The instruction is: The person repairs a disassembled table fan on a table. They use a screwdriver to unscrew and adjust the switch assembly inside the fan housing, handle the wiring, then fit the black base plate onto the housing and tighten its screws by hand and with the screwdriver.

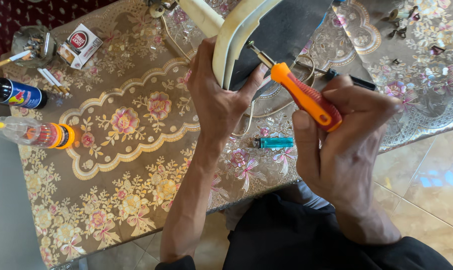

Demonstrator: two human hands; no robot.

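Head view: my left hand (pixel 217 95) clamps the cream panel (pixel 236 37); my right hand (pixel 344 145) grips the orange screwdriver (pixel 306 97), tip at the panel's edge, above a teal lighter (pixel 275 142).

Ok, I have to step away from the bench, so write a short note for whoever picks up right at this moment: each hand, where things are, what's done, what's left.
Left hand: grips the edge of the cream-rimmed dark panel, held upright over the table.
Right hand: holds the orange-handled screwdriver, tip set against the panel rim.
On the floral tablecloth: teal lighter below the panel; small dark hardware pieces at far right.
Done: cannot tell how many fasteners are handled.
Left: probably the fastener at the tip.
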